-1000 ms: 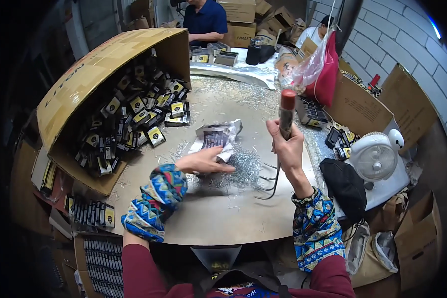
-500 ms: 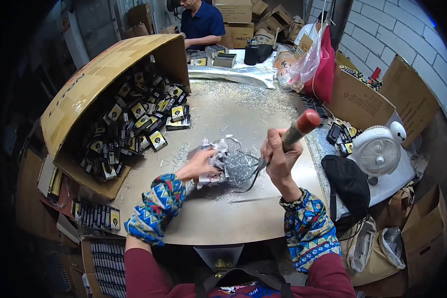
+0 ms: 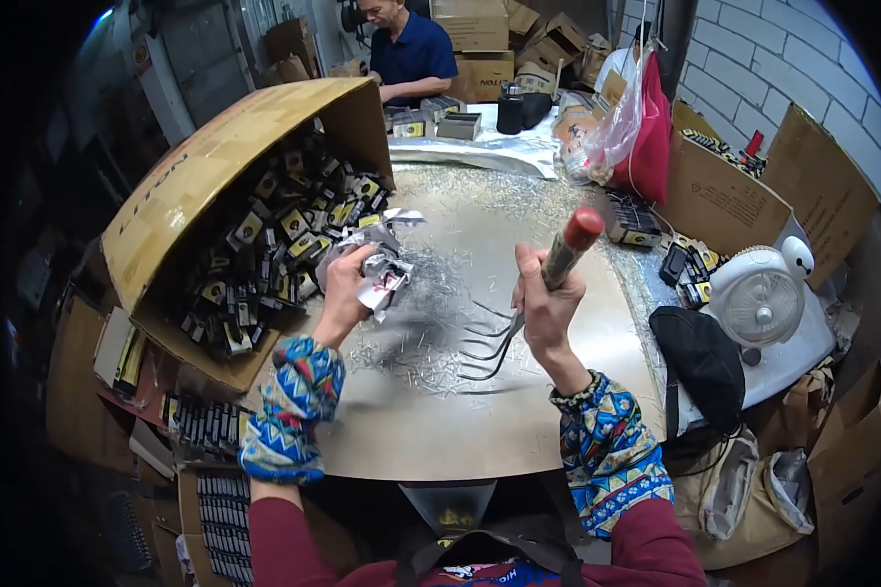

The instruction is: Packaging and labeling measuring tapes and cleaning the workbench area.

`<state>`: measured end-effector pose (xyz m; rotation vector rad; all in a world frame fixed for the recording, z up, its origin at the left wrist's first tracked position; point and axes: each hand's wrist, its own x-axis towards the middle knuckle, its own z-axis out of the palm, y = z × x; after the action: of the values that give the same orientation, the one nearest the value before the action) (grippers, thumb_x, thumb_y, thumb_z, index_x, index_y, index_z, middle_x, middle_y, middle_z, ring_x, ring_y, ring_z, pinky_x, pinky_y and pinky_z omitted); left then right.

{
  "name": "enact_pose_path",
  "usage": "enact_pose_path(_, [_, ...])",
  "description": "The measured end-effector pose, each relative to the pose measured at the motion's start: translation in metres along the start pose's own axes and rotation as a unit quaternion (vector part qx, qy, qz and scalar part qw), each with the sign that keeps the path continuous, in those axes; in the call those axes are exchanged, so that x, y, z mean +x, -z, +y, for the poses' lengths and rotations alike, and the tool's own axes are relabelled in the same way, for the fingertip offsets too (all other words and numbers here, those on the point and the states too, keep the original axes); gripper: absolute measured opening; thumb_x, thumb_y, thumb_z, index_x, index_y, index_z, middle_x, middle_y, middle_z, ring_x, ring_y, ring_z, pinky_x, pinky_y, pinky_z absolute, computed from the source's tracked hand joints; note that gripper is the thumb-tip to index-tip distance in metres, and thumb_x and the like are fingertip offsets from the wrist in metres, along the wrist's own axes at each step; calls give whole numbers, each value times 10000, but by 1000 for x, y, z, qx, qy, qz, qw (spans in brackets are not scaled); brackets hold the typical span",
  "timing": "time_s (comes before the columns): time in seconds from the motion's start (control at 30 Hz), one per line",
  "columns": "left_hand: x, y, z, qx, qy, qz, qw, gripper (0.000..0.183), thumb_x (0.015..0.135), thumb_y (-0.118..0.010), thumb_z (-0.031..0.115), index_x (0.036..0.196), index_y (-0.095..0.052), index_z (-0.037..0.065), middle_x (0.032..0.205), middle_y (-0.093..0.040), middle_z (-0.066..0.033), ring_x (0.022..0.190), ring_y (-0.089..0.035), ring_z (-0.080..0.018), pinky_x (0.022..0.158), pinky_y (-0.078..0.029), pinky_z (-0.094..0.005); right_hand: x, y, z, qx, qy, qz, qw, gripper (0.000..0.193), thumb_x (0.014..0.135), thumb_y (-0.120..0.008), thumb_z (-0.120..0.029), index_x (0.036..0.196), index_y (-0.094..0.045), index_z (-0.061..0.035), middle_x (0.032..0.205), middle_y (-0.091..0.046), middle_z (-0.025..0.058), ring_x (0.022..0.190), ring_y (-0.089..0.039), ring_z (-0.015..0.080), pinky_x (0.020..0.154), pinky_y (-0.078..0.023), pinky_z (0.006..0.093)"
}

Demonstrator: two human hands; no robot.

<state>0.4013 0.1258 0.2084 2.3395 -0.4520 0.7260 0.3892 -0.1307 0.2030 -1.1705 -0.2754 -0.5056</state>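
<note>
My right hand (image 3: 550,301) is closed round the handle of a hand rake (image 3: 508,342), whose red end (image 3: 584,227) points up. The rake's bent dark tines reach down to the left, at a loose spread of small shiny pin-like pieces (image 3: 431,364) on the table (image 3: 431,445). My left hand (image 3: 345,292) grips a crumpled wad of white and grey wrapping (image 3: 382,279), raised near the big carton's opening; whether anything is inside the wad I cannot see. Patterned sleeve covers are on both my forearms.
At the left a tilted carton (image 3: 181,186) spills small black and yellow boxes (image 3: 294,223). More of the shiny pieces lie toward the table's far side. To the right are a white fan (image 3: 762,305), a black bag (image 3: 693,367) and open cartons. A person (image 3: 411,59) works across the table.
My left hand has lifted the crumpled wrapping away from the pile, up and to the left. The pieces now lie spread out, and the tines show. My right hand stays nearly in place.
</note>
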Motion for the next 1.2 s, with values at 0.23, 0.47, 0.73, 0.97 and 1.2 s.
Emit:
enact_pose_path(0.23, [25,7,25,-125,51,40,990,290,696,-737,69,975,-689,7,963,-671,-117,851,-651,-231,758,-493,-330,9,-28,29,50,6,75,996,175,921,-658,-151,797,-561,-75,527,-477,-33,396,-419,53,383,-334,221])
enact_pose_path(0.47, [53,30,21,-35,38,79,996,334,715,-731,104,1034,-678,22,962,-686,-138,855,-668,-269,749,-500,-315,60,-55,-11,175,30,80,981,301,929,-655,-214,703,-473,-134,536,-465,-48,401,-435,74,390,-355,228])
enact_pose_path(0.73, [67,25,-6,-370,138,83,915,385,772,-602,-19,1155,-627,-52,878,-680,-57,773,-603,-107,694,-484,-241,82,-65,2,25,73,48,996,215,925,-644,-167,758,-548,-72,561,-471,-47,422,-423,35,390,-350,217])
enact_pose_path(0.97, [64,21,0,-290,105,90,947,346,792,-623,-5,1133,-623,-63,812,-655,-32,718,-573,-68,639,-466,-229,82,-68,-5,212,62,133,966,262,942,-625,-188,716,-515,-114,531,-450,-40,411,-436,66,386,-352,228])
enact_pose_path(1.2, [67,33,10,-468,167,41,867,290,958,-449,219,1100,-610,26,943,-672,-65,812,-671,-164,722,-558,-297,114,-68,-28,242,62,122,961,293,887,-706,-206,677,-529,-104,511,-471,-36,374,-427,62,363,-349,227])
